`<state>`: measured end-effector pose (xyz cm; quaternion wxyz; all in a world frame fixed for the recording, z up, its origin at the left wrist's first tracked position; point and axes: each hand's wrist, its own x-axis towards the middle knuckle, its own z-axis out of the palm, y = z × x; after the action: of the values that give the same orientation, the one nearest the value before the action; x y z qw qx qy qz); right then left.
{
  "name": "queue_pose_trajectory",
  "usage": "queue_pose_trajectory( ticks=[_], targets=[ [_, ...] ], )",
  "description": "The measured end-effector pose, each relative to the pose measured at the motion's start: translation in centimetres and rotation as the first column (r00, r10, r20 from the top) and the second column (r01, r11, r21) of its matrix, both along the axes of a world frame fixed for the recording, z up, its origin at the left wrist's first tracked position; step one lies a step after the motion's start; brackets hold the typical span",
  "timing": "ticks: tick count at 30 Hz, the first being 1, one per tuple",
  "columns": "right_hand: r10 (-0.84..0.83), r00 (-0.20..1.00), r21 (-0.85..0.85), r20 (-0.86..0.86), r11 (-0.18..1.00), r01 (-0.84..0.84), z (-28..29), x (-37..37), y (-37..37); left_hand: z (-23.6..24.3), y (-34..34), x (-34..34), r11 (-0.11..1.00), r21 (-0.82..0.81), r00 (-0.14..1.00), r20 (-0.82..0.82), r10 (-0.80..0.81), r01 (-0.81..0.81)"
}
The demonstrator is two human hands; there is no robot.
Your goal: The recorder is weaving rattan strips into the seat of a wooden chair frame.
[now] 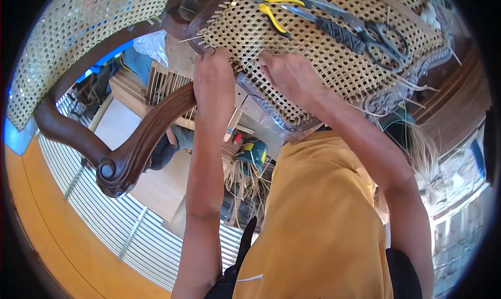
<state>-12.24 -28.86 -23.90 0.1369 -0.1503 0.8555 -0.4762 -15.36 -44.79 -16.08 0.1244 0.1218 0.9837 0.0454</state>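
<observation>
As I look down through the head view, the person's left hand [214,72] is curled at the near left edge of a pale tan, open-holed woven cane panel [232,40], which is set in a dark brown carved wooden frame [386,99] just ahead of the body. Its fingers are bent and pressed together, knuckles up; whether they pinch a strand I can't tell, since the fingertips are hidden. The right hand [295,77] is a little further right, over the panel itself, fingers bent inward, and again I can't make out anything between them. Short pale cane stubs [216,15] stick out along the left edge, and long loose pale strands [417,87] trail off the right side. The small pliers with yellow-and-black handles [274,22], the metal scissors with black loop handles [334,10] and the pointed metal tool with a black-wrapped grip [340,35] rest on the weave, out of both hands.

To my eye, the step in hand is threading or tightening the cane along the near left edge, the left hand working the rim. The next move, I'd say, calls for a taut, flat strand, the right hole, and no snagging of its neighbours
</observation>
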Motion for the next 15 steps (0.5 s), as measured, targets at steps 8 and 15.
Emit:
queue_pose_trajectory(
  ticks=[8, 15],
  targets=[
    [-0.065, 0.986, 0.071, 0.152, 0.996, 0.055, 1.0, 2.0, 4.8, 0.1, -0.3, -0.7, 0.998, 0.068, 0.999, 0.051, 0.012, -0.016],
    [-0.091, 0.966, 0.024, 0.243, 0.996, 0.088, 1.4, 3.1, 8.3, 0.3, -0.2, -0.7, 0.990, 0.031, 0.976, 0.177, 0.129, -0.137]
  ],
)
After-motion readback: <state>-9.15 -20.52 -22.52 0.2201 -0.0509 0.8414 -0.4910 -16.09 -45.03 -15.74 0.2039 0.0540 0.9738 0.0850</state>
